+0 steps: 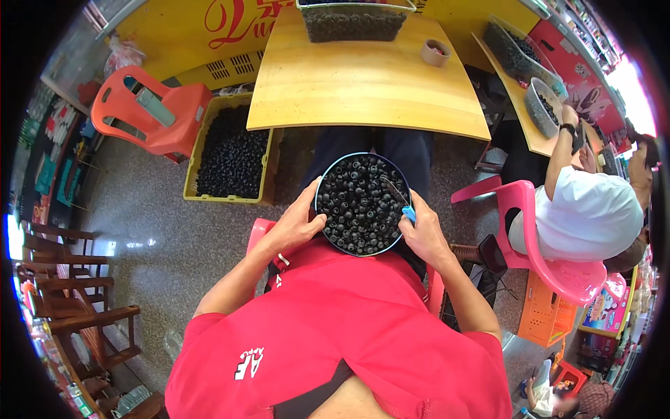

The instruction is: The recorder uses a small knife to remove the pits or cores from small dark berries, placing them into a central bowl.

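A round bowl point(323, 222) with a blue rim rests at my lap, filled with small round black pieces point(359, 206), many with a ring-like top. My left hand point(300, 220) grips the bowl's left side, thumb toward the rim. At the right side, my right hand point(424, 229) is closed around a small tool point(409, 213) with a blue handle. Its thin metal end reaches over the black pieces; its exact kind cannot be made out. That same hand also rests against the bowl's edge.
Ahead stands a wooden table point(363, 84) with a clear tub point(356, 24) and small round cup point(435, 52). Left are a yellow crate point(234, 150) of black pieces and a red chair point(150, 112) bearing a bottle point(155, 107). Another person point(583, 209) sits right on a pink chair point(527, 230).
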A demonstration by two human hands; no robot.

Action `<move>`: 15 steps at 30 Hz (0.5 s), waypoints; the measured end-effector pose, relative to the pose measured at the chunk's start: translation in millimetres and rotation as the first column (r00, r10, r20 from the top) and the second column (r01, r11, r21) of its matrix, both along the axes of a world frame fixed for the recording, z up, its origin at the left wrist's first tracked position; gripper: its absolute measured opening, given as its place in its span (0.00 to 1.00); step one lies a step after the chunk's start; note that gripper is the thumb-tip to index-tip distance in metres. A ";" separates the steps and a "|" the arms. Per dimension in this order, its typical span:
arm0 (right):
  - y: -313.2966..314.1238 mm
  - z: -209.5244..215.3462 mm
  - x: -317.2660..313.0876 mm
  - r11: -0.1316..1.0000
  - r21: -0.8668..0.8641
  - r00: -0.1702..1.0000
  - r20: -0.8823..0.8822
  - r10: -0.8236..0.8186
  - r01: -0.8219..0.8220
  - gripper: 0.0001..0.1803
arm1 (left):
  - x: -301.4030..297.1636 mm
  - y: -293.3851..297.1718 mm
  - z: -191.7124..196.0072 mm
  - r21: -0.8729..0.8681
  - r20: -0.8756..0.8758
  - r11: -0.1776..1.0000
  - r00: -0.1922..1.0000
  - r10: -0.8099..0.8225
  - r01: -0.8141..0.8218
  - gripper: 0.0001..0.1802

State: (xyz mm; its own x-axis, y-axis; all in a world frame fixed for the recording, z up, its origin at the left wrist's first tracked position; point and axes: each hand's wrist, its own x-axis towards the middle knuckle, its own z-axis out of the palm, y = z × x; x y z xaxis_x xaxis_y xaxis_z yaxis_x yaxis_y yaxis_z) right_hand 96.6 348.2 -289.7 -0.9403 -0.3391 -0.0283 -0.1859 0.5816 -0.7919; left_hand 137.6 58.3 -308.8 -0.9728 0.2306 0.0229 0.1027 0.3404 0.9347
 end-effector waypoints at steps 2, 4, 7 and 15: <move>0.0 -6.6 0.2 1.000 -0.004 0.986 -0.166 -0.021 0.021 0.28 | -0.1 0.0 -3.1 0.025 0.011 1.000 1.000 0.012 -0.013 0.41; 1.3 -6.6 -0.3 1.000 -0.021 0.989 -0.150 -0.018 0.015 0.28 | 1.4 0.3 0.6 -0.025 -0.009 0.999 1.000 0.024 -0.024 0.41; 0.1 -5.9 2.2 0.998 -0.069 0.990 -0.139 -0.025 0.016 0.28 | 4.0 1.6 12.6 -0.106 -0.040 0.994 0.999 0.029 -0.033 0.41; 4.0 -10.1 12.7 0.994 -0.099 0.989 -0.141 -0.052 0.039 0.29 | 14.6 6.8 34.7 -0.197 -0.036 0.979 0.998 0.042 -0.049 0.41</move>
State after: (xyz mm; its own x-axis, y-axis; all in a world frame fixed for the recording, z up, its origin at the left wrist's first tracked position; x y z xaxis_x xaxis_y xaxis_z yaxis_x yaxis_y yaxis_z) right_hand 109.3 352.3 -299.8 -0.9468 -0.2906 0.1386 -0.2768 0.5150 -0.8112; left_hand 152.2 65.1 -274.1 -0.9819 0.1891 0.0120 0.1111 0.5232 0.8449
